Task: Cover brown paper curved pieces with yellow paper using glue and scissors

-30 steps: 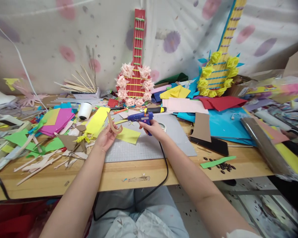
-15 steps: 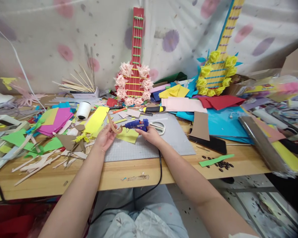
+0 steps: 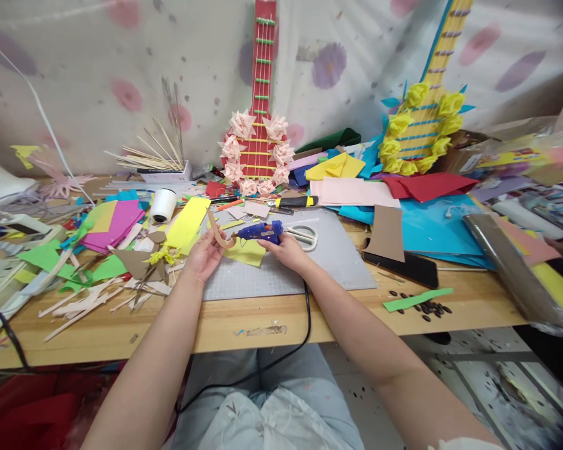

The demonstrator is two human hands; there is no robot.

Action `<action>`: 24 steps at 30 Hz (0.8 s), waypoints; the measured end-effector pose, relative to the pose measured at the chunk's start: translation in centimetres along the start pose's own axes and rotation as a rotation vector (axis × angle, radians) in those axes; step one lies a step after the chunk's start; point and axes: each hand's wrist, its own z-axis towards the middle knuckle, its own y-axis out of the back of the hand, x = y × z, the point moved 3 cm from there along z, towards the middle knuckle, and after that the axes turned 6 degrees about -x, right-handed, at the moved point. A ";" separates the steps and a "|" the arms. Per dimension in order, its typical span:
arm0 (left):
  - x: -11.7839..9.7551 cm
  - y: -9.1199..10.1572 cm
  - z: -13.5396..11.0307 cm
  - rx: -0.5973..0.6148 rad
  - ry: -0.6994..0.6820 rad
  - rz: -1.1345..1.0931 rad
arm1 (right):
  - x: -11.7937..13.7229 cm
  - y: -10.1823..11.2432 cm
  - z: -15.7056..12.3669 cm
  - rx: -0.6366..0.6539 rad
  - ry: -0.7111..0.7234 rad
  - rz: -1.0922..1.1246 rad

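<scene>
My left hand (image 3: 203, 256) grips a curved brown cardboard piece (image 3: 216, 230) and holds it up over the grey cutting mat (image 3: 281, 275). A blue hot glue gun (image 3: 261, 232) is in my right hand (image 3: 287, 250), lying level with its nozzle touching the lower end of the cardboard curve. Its black cord (image 3: 281, 356) runs off the table edge toward my lap. A yellow foam sheet (image 3: 245, 252) lies on the mat under the two hands.
Scissors (image 3: 303, 235) and a yellow-handled knife (image 3: 294, 202) lie behind my right hand. Two paper guitars, red (image 3: 258, 125) and yellow (image 3: 425, 119), lean on the back cloth. Foam sheets, skewers (image 3: 145, 159), a thread spool (image 3: 163, 205) and scraps crowd the wooden table (image 3: 244, 322).
My right hand lowered the glue gun from a raised grip and swung its nozzle left until it met the cardboard curve. The left hand stayed nearly still.
</scene>
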 end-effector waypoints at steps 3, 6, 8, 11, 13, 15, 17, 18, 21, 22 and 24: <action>0.0 -0.1 0.0 -0.010 0.000 -0.012 | -0.2 0.1 0.1 -0.014 -0.012 0.008; 0.0 -0.1 -0.1 -0.013 0.008 -0.024 | -0.3 0.1 0.1 -0.017 -0.032 0.005; 0.0 -0.1 0.0 -0.014 0.009 -0.024 | -0.2 0.1 0.0 -0.015 -0.037 0.006; 0.0 0.0 0.1 -0.001 0.003 -0.015 | 0.0 0.1 0.0 -0.021 -0.029 0.010; 0.0 0.0 0.1 0.011 -0.001 -0.013 | 0.1 0.1 0.0 -0.025 -0.023 0.006; 0.0 0.0 0.2 0.017 -0.002 -0.013 | 0.0 0.1 0.0 -0.022 -0.023 -0.003; 0.0 0.0 0.1 0.016 0.000 -0.016 | -0.1 0.0 0.1 -0.016 -0.025 -0.009; 0.0 -0.1 0.1 0.012 0.001 -0.018 | -0.2 0.0 0.1 -0.016 -0.025 -0.008; 0.0 -0.1 0.0 0.006 0.004 -0.020 | -0.3 0.0 0.1 -0.027 -0.028 0.011; 0.0 -0.1 0.0 0.008 0.003 -0.018 | -0.4 0.0 0.1 -0.031 -0.028 0.019; 0.0 -0.2 -0.1 0.015 0.000 -0.013 | -0.4 0.0 0.2 -0.037 -0.025 0.026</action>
